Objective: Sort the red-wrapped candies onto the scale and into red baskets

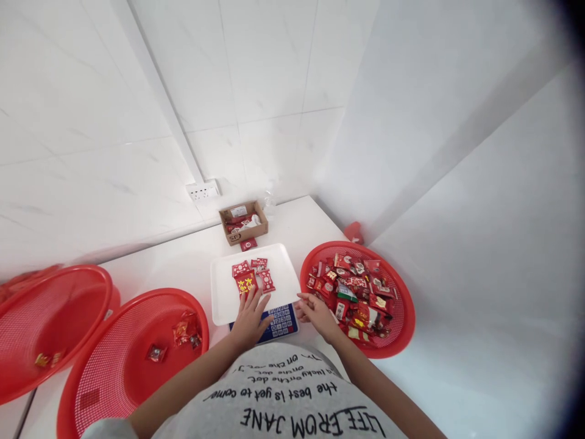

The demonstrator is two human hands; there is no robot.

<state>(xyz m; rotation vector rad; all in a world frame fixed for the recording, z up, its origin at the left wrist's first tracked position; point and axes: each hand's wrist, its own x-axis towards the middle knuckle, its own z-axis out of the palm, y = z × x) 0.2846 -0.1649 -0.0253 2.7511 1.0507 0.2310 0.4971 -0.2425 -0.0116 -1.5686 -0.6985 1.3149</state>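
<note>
My left hand (pixel 249 321) has its fingers spread over the near edge of a white tray (pixel 286 272). Its fingertips touch the lower end of a red packet with yellow characters (pixel 245 282). Several smaller red packets (pixel 266 281) lie around that one on the tray. Beneath the tray is a scale, its blue keypad (pixel 281 320) partly covered by the tray and my left hand. At the tray's right corner, my right hand (pixel 320 315) is loosely bent with fingers apart, and nothing shows in it. A red basket of wrapped snacks (pixel 408 305) stands just beyond it.
Left of the tray, a red basket (pixel 204 311) holds a few packets, with another red basket (pixel 107 283) farther left. Behind the tray sits a small cardboard box (pixel 250 233) with a red packet (pixel 248 244) before it. A wall socket (pixel 203 191) is above the table.
</note>
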